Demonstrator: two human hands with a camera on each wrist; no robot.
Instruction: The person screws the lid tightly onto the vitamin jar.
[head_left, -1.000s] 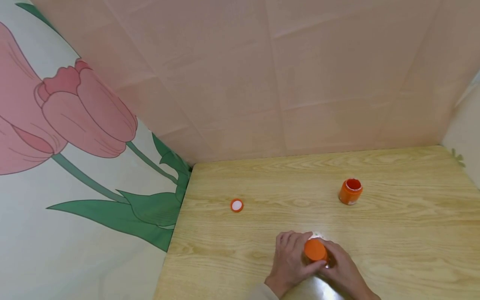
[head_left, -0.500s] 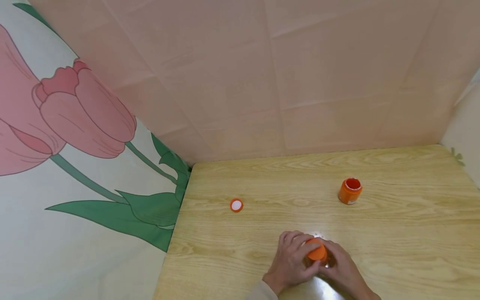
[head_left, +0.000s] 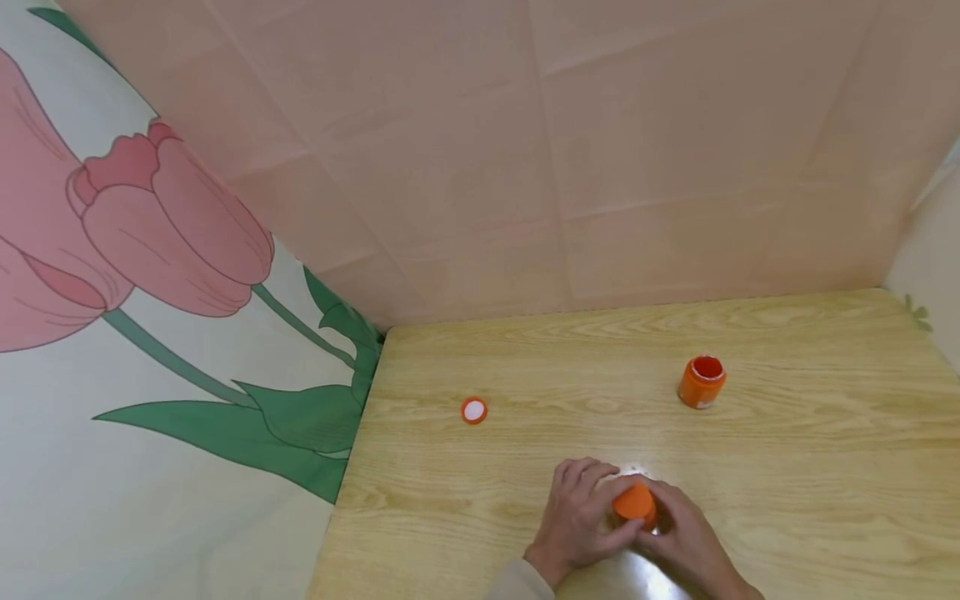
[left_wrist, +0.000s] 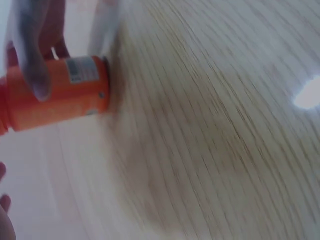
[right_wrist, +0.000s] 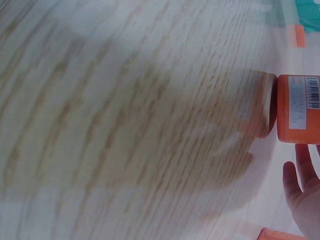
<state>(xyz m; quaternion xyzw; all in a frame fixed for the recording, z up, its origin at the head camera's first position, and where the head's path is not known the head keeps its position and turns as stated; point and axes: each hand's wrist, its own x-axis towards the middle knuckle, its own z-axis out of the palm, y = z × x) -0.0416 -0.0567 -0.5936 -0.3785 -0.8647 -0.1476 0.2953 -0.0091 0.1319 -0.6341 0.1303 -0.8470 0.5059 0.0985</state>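
Note:
An orange jar with an orange lid (head_left: 635, 502) stands between both hands near the front of the table. My left hand (head_left: 579, 518) reaches round the lid from the left, thumb on the near side and index finger along the far edge. From the right, my right hand (head_left: 686, 533) grips the jar body, thumb in front and fingers behind. In the left wrist view, a right-hand finger lies along the jar body (left_wrist: 55, 97), beside a barcode label. The right wrist view shows the label of the jar (right_wrist: 299, 110) and right-hand fingers (right_wrist: 302, 175) beside it.
Farther back on the right stands an open orange jar (head_left: 701, 385) with a red inside. An orange lid (head_left: 473, 410) with a white lining lies upturned to the left on the wood-grain table (head_left: 420, 483). A pinkish cloth (head_left: 480, 167) hangs behind; a tulip-print sheet (head_left: 180, 217) borders the left.
My left index finger has crossed over the lid top and shifted back to its far edge, the left hand turning slightly. The right hand, open jar and loose lid have stayed in place.

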